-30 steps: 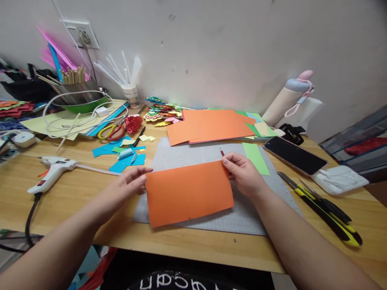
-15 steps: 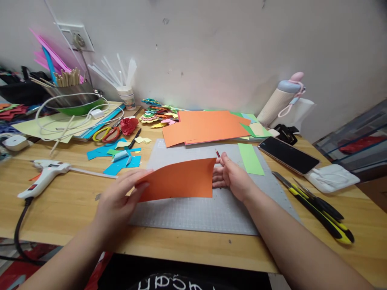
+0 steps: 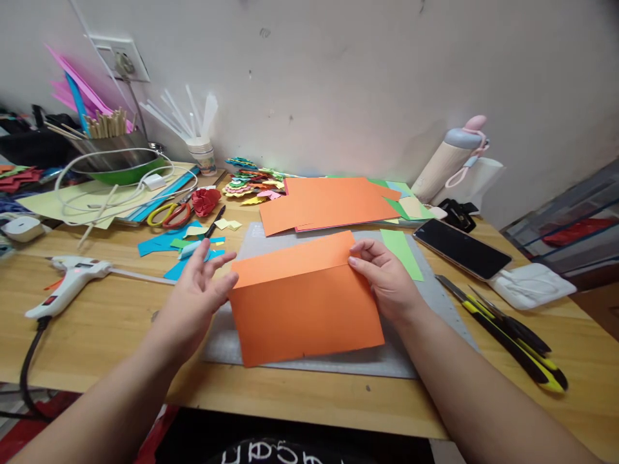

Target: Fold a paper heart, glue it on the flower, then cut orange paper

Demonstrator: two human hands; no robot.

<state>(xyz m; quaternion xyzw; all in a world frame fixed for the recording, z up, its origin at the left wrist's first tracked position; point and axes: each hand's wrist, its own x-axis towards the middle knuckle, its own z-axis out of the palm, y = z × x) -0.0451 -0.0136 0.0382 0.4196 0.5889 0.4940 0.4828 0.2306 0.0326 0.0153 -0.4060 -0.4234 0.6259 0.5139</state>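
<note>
An orange sheet of paper [image 3: 304,316] with a crease across its upper part is tilted above the grey cutting mat [image 3: 222,348]. My right hand [image 3: 387,277] pinches it at the upper right, thumb in front near the crease. At the other end, my left hand [image 3: 198,296] has its fingers spread, with the thumb tip close to the paper's left edge. Whether that thumb touches the paper is hard to tell. A light green paper strip [image 3: 402,253] lies on the mat beyond my right hand.
More orange paper [image 3: 338,203] is stacked behind the mat. Left are a glue gun [image 3: 72,277], blue paper scraps [image 3: 159,243] and scissors [image 3: 169,214]. On the right lie a phone [image 3: 461,248], a white charger [image 3: 532,285] and a yellow-black utility knife [image 3: 512,341]. A bottle [image 3: 447,161] stands behind.
The orange paper has opened out along its crease and now shows a larger face toward me. My left hand has let go and spread its fingers; my right hand has closed on the paper.
</note>
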